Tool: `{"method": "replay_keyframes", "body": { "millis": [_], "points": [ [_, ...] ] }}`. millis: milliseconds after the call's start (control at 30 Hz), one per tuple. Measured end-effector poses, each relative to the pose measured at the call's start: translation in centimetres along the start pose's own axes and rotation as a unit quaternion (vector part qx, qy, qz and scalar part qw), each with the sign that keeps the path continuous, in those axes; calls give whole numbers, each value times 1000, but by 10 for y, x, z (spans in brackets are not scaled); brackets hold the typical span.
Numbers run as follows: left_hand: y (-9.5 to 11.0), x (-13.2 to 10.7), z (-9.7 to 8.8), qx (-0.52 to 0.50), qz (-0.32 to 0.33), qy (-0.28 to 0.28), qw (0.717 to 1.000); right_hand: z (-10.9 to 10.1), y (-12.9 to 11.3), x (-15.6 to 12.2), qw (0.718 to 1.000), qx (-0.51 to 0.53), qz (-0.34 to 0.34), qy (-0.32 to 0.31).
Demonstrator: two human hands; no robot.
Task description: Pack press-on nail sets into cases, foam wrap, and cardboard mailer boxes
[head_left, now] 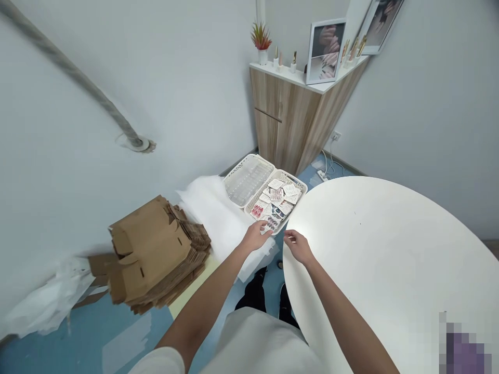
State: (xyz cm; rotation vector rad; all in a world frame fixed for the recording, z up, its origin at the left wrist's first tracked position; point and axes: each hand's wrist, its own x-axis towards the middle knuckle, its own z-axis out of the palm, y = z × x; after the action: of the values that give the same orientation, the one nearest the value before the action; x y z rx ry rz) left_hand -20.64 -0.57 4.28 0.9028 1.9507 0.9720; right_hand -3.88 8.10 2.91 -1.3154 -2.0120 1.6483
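My left hand (255,236) reaches to the near edge of a white plastic basket (249,210). Its thumb and fingers close around the corner of a pack of dark press-on nails (272,223). Several other small packs lie heaped in the basket, among them a pack of red nails (257,210) and a pack of pinkish nails (276,194). To the right, my right hand (299,248) hovers by the rim of the round white table (390,244). Its fingers are loosely bent and apart, with nothing visible in them.
Left of the basket lie white foam sheeting (218,218) and a stack of flattened cardboard boxes (156,254). A second white basket (249,179) with clear trays adjoins behind. A wooden cabinet (288,114) fills the corner, with a power strip (322,175) on the floor beside it.
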Motion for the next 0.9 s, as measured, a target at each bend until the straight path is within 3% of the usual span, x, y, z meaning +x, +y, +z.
{"method": "replay_keyframes", "body": {
  "millis": [200,400,633,900],
  "points": [
    [-13,73,0,-86,-20,-25,996,6,-19,53,996,-49,25,73],
    [-17,117,6,-187,-58,-16,980,3,-30,99,993,-4,72,92],
    [-22,141,13,-238,-99,-42,965,8,-29,135,984,94,117,99],
    [-25,142,14,-240,-109,-66,962,16,-21,140,975,150,138,88]
  ]
}}
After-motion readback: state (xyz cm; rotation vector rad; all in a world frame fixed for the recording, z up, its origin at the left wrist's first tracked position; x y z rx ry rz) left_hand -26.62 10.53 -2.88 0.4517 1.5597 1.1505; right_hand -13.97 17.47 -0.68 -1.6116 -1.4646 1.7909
